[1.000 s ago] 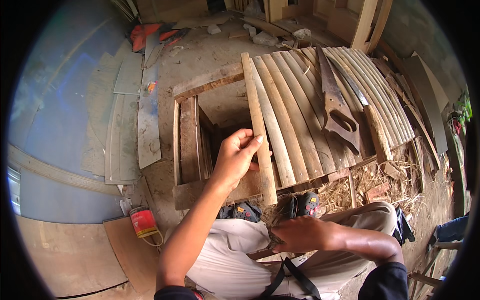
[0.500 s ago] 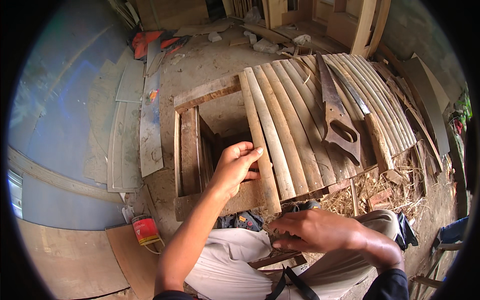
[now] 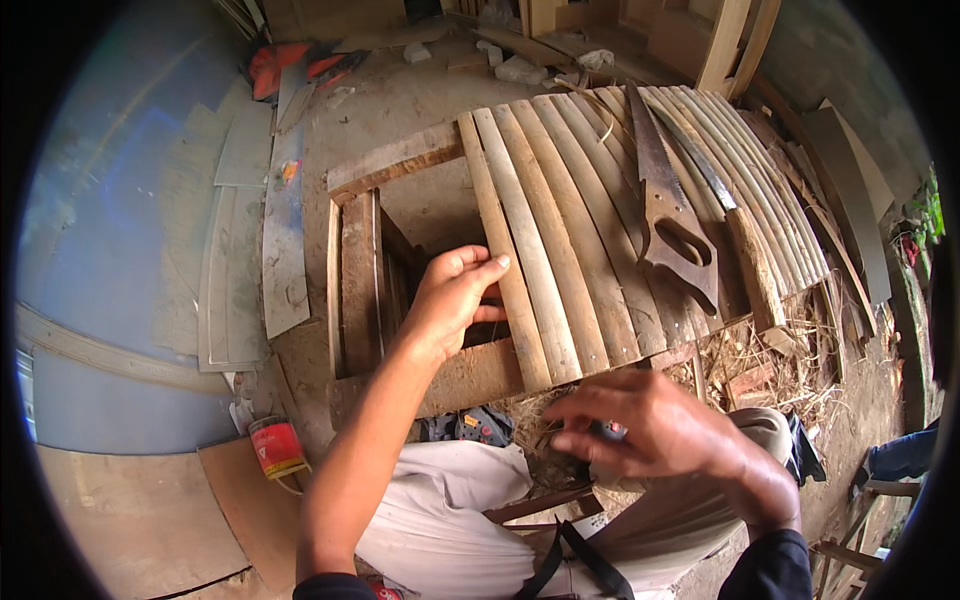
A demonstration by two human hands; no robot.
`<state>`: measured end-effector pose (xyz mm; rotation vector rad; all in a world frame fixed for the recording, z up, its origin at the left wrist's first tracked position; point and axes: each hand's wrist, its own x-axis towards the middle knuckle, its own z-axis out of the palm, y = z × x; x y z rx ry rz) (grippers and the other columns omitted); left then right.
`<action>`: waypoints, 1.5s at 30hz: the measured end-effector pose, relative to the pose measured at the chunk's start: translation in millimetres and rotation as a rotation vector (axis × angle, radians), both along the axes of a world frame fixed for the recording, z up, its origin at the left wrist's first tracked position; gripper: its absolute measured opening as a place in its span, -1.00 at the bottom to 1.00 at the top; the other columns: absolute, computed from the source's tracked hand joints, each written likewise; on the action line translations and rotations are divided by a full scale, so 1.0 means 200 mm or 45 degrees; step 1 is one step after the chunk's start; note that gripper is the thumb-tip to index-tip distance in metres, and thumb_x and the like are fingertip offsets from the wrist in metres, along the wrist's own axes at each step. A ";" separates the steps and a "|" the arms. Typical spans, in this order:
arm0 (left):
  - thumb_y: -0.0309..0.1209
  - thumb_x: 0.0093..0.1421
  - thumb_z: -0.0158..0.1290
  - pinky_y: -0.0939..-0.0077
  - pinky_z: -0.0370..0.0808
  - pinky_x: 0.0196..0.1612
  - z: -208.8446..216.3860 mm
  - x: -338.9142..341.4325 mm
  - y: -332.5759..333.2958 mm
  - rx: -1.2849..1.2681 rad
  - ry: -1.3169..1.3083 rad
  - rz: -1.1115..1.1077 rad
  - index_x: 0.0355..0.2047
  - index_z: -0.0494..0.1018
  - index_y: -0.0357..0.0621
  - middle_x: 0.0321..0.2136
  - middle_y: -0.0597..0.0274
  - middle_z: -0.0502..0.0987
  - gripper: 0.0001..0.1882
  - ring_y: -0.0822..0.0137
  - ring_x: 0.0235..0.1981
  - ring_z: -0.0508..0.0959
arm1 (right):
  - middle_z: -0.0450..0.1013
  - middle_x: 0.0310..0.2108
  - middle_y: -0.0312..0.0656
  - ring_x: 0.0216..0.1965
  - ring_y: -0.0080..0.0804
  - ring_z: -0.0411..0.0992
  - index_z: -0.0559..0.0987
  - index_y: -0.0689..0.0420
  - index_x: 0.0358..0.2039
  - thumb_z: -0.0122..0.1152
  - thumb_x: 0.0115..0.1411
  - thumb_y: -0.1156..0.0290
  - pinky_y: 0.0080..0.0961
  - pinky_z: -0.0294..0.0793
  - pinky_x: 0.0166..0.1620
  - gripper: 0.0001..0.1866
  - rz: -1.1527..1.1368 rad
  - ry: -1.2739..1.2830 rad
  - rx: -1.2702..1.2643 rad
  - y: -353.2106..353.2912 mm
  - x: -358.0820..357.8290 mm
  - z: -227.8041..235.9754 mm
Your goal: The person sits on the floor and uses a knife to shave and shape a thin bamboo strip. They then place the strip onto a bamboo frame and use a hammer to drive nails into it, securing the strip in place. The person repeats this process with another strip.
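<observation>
My left hand is closed on the leftmost wooden slat, thumb on top and fingers reaching under its left edge. This slat lies against a row of similar rounded slats that cover most of a wooden frame. At its left the frame is uncovered. My right hand hovers off the slats' near ends, thumb and fingers apart, and I see nothing held in it. On the slats lie a handsaw with a dark wooden handle and a long blade with a wooden handle.
Straw-like shavings cover the ground at the frame's near right. A red and white can stands at the lower left. Boards lie on the left, and a dark tool or shoe sits beneath the frame's near edge.
The leftmost slat's near end, which stuck out toward me, now sits about level with its neighbours. My left hand has stayed on the slat; my right hand has moved slightly and its fingers have spread.
</observation>
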<state>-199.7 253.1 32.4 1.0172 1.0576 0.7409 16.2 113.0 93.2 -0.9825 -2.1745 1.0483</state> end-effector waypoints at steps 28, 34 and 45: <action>-0.25 0.34 0.08 0.43 0.62 -0.25 -0.02 0.01 -0.02 0.040 0.028 -0.026 -0.13 0.46 -0.14 -0.25 0.31 0.56 -0.76 0.47 -0.21 0.58 | 0.55 -0.59 -0.08 -0.54 -0.19 0.59 0.54 0.19 -0.22 0.29 0.23 0.38 -0.36 0.50 -0.45 -0.81 -0.508 -0.059 -0.109 0.07 0.04 -0.07; -0.27 0.34 0.08 0.44 0.60 -0.25 -0.01 0.01 -0.04 0.038 0.023 -0.021 -0.15 0.47 -0.13 -0.22 0.31 0.56 -0.78 0.48 -0.21 0.57 | 0.57 -0.54 -0.12 -0.49 -0.15 0.60 0.52 0.13 -0.15 0.30 0.21 0.41 -0.31 0.56 -0.40 -0.78 -0.426 -0.118 0.071 0.08 0.04 -0.09; -0.29 0.34 0.07 0.39 0.62 -0.24 -0.02 0.01 -0.02 0.033 0.006 -0.034 -0.16 0.46 -0.15 -0.24 0.28 0.55 -0.80 0.45 -0.22 0.58 | 0.58 -0.53 -0.11 -0.48 -0.12 0.61 0.53 0.12 -0.17 0.30 0.20 0.43 -0.32 0.59 -0.39 -0.80 -0.410 -0.089 0.143 0.09 0.04 -0.13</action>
